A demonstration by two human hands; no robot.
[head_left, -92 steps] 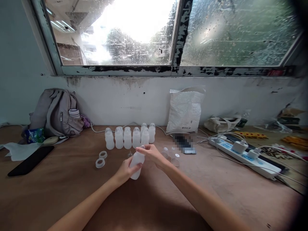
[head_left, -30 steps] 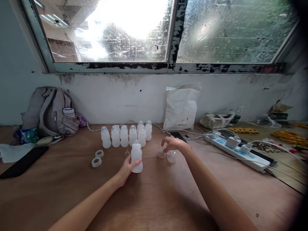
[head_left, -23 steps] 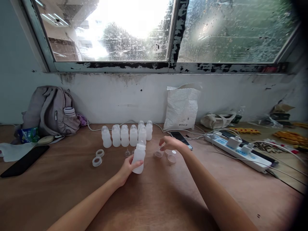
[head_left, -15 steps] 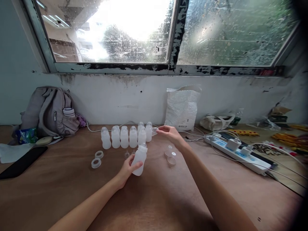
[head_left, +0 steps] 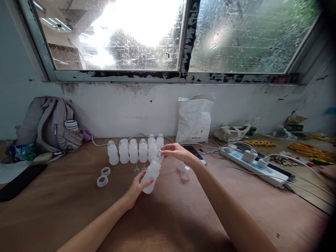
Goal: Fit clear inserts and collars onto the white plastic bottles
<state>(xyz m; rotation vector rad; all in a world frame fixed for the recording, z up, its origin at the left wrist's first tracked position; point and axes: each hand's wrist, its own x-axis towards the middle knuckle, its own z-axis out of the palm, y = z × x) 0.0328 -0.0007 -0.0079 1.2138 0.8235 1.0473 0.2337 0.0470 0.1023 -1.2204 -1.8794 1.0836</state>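
Observation:
My left hand [head_left: 138, 185] is wrapped round a frosted white baby bottle [head_left: 150, 179], tilted with its top to the upper right. My right hand [head_left: 174, 153] pinches a clear bottle cap [head_left: 159, 156] at the bottle's top; whether it is seated there I cannot tell. Behind them several capped baby bottles [head_left: 133, 152] stand upright in a row. Two clear nipples [head_left: 136, 170] lie between the row and my left hand. To the left are two white collar rings [head_left: 102, 181]. Clear caps [head_left: 185, 175] lie below my right wrist.
A power strip [head_left: 253, 166] with plugs and cables lies at right, near a phone [head_left: 195, 154]. A white padded bag [head_left: 194, 120] leans on the wall. At left are a grey backpack [head_left: 52, 122] and a black flat case [head_left: 22, 182]. Another person's hand [head_left: 328, 172] shows at the right edge.
My right hand has brought the clear cap left and down to the top of the held bottle. Another person's hand has appeared at the right edge.

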